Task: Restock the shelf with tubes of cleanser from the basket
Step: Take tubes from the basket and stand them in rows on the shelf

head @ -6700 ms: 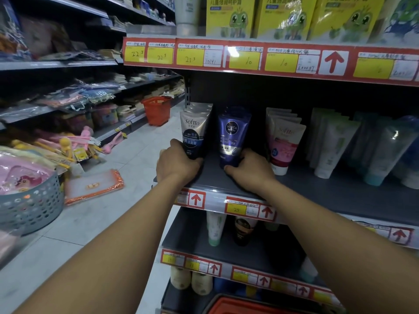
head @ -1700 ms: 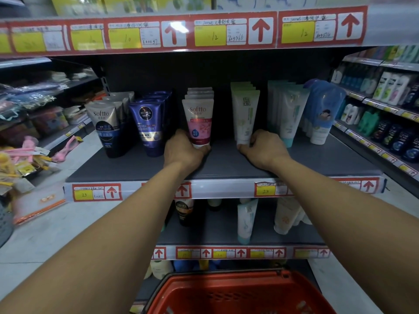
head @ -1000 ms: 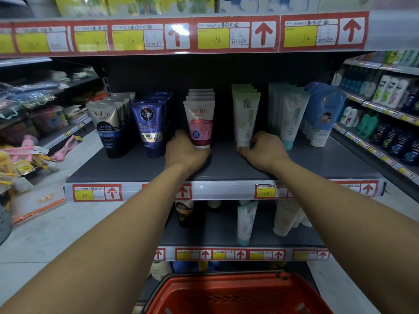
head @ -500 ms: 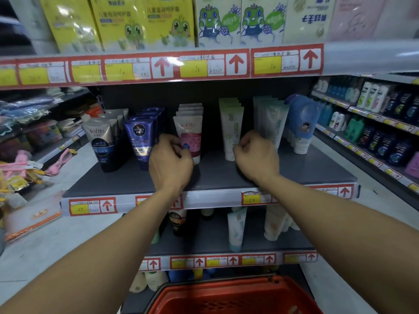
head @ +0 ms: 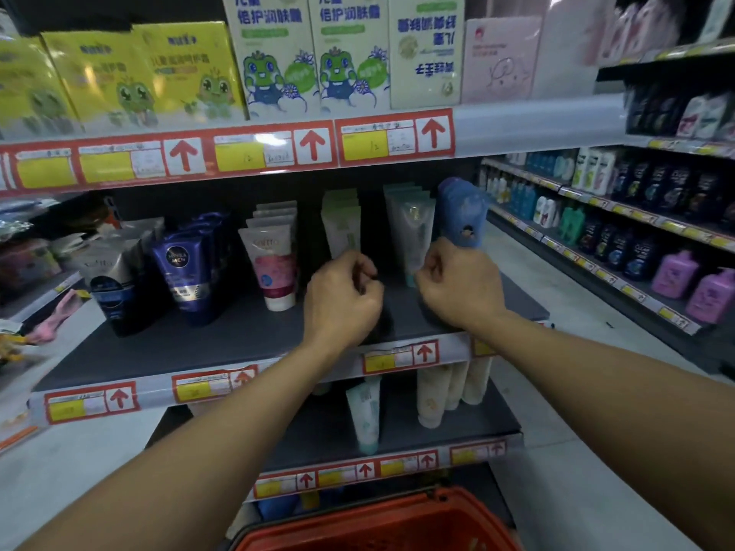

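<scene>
Tubes on the dark grey middle shelf (head: 222, 344): six rows standing cap-down, left to right — grey-and-navy tubes (head: 108, 288), dark blue tubes (head: 183, 272), white tubes with pink print (head: 274, 264), pale green-white tubes (head: 343, 228), translucent grey-green tubes (head: 411, 228), blue soft pouches (head: 463, 210); the count within each row cannot be told, as the rear ones are hidden.
Hands: two, both bare, both above the front half of that shelf.
Left hand (head: 344, 300): fingers curled into a loose fist just before the pale green-white tubes; whether it pinches anything cannot be told.
Right hand (head: 457, 284): fingers curled in, knuckles just before the translucent grey-green tubes and the blue pouches; a grip cannot be told.
In the way: both hands cover the caps of the rows behind them.
Red plastic basket (head: 382, 522): one, at the bottom edge below the arms; its contents are out of sight.
Lower shelf (head: 397, 427): one mint-white tube (head: 365, 411), three cream tubes (head: 449, 387).
Top shelf: yellow frog-print boxes (head: 131, 73), white frog-print boxes (head: 310, 53), a pink box (head: 501, 57).
Shelf edges: red-and-yellow price labels (head: 393, 139) with arrows.
Room: shop aisle, pale tiled floor (head: 576, 451), bottles on racks to the right.
</scene>
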Tool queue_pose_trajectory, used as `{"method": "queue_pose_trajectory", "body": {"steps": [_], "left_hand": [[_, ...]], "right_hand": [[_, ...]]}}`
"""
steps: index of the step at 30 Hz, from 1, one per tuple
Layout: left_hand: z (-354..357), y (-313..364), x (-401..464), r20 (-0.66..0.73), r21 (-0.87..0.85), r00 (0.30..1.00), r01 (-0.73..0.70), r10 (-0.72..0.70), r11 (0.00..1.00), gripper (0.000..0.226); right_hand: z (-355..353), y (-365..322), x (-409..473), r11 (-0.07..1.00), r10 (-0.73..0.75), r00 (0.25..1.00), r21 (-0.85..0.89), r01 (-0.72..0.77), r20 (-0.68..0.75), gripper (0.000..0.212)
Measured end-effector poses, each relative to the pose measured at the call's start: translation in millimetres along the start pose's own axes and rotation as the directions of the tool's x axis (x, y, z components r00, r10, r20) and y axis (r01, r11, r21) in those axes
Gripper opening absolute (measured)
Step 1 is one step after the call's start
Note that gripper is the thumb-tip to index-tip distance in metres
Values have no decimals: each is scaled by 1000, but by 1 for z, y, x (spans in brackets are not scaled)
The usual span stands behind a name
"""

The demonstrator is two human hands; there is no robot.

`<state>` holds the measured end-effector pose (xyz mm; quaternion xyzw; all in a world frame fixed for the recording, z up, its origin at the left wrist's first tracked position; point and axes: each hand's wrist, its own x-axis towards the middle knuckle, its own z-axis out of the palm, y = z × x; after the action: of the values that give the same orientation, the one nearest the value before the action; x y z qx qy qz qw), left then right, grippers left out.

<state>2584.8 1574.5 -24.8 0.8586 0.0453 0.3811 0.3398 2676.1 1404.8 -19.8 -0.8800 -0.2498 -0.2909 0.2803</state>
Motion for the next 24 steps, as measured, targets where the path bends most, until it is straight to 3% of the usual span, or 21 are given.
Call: {"method": "queue_pose_trajectory", "body": {"steps": [6,13,16,19,22,24], "left_hand": [[54,32,4,68,-75,997,41,-36,996,10],[95,52,23,-37,-79,989,143,-147,986,16],[107,43,23,-95,-50,985,142,-146,989,22],[110,32,27,-117,-42,964,238,-241,970,32],[113,24,31,-39,11,949,314,-314,949,49],[115,23,33,52,49,926,372,-375,927,63]], "right_hand": [[-20,48,4,988,-10,998,-154,19,55,18],[-17,69,9,984,-95,995,-155,89,-33,18],[-9,76,6,990,-2,999,-140,-6,-51,27],[-3,83,12,976,173,983,-126,-179,-57,29],[2,95,19,921,389,921,-8,-389,27,39],[5,104,23,869,479,872,85,-487,98,56]]}}
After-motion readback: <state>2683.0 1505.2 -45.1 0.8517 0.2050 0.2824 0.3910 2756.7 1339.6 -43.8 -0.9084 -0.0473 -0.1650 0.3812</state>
